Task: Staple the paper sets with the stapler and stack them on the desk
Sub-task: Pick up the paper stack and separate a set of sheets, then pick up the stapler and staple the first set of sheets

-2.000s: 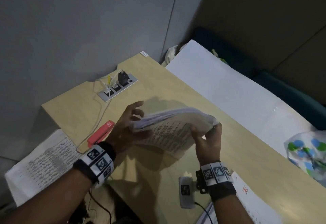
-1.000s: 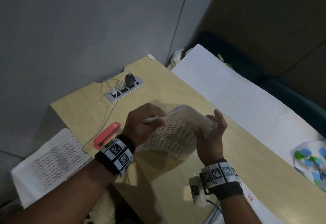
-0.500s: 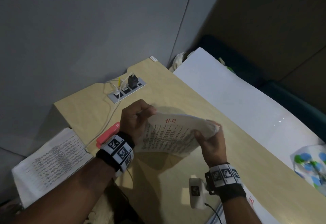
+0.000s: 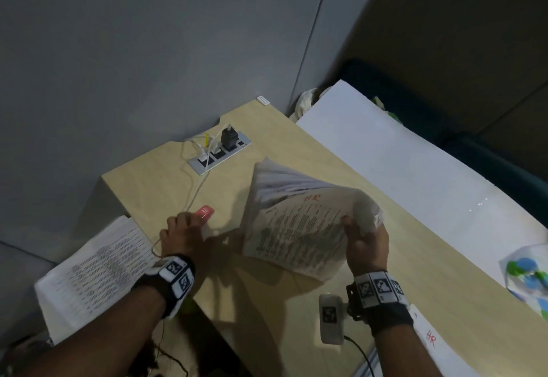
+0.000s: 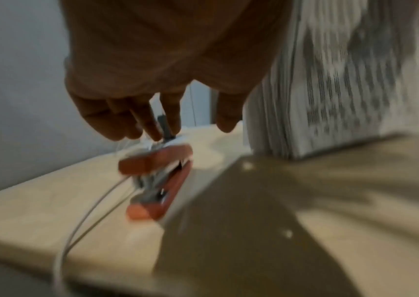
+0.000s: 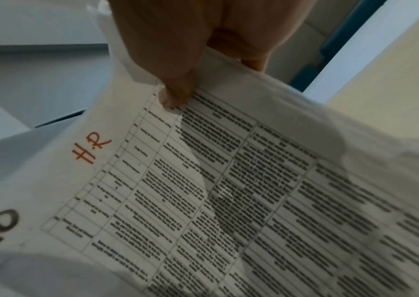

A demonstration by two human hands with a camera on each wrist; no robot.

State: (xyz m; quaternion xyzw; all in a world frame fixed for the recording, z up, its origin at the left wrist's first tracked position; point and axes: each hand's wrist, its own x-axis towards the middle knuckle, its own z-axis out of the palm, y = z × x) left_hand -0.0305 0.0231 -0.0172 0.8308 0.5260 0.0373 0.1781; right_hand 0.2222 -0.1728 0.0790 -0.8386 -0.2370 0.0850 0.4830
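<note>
Pale wood-grain tabletop (image 4: 385,258) fills the lower half of the head view, pushed into a corner of grey partition walls (image 4: 148,50). Nearest the camera, at the bottom right edge, lies a white sheet marked "HR" in red (image 4: 430,339), and at the lower left a printed stack of white papers (image 4: 95,267) sits off the tabletop's left side.

The right hand (image 4: 366,244) holds a thick set of white printed pages with a red "HR" at the top (image 4: 299,225) above the tabletop; the right wrist view shows the thumb (image 6: 175,94) pressed on the top sheet and the other fingers curled underneath, pinching one corner so the pages fan out and droop.

The left hand (image 4: 182,235) reaches over the red stapler (image 4: 204,213), which lies on the tabletop to the left of the held set. In the left wrist view the fingers (image 5: 127,120) point down, loosely spread, just above the stapler (image 5: 160,180); the picture is blurred, and whether they touch it cannot be told. A thin white cable (image 4: 194,195) runs past the stapler.

Farther back, a grey socket strip with plugs (image 4: 219,151) is set into the tabletop. To the right lies a large white board (image 4: 415,169).
</note>
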